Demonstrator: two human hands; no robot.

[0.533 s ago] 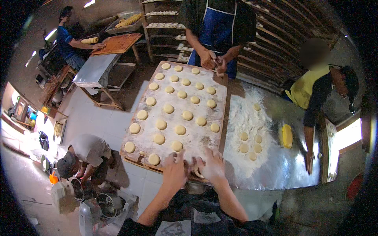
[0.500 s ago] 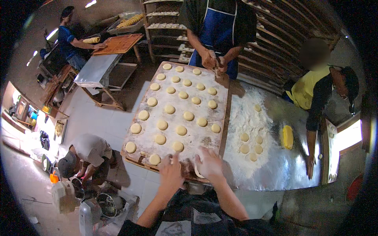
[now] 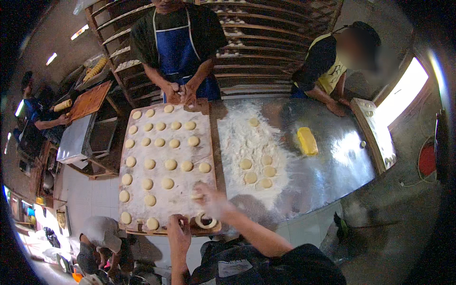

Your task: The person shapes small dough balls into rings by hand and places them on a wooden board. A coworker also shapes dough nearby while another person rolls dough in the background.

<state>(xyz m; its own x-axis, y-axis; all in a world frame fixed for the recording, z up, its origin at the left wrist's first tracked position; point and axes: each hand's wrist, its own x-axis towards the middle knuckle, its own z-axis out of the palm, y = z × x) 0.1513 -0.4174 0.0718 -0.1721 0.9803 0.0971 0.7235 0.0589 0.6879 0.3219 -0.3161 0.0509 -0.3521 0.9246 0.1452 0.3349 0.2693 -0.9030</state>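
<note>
My left hand is closed at the near edge of the wooden board, fingers curled together; whatever they hold is hidden. Blurred by motion, my right hand reaches over the board's near right part. A pale shape at its fingertips looks like a dough round; the grip on it cannot be made out. Between my hands, at the near right corner, lies a pale ring, its material unclear. Flat dough rounds lie in rows on the floured board.
To the right, several dough rounds lie in flour on a metal table. Farther right sits a yellow block. A co-worker in a blue apron stands across, hands together; another leans at the far right. Racks stand behind.
The view has swung right. My right hand has moved forward, uncovering the pale ring. The dough round just beyond my left hand is gone from its place.
</note>
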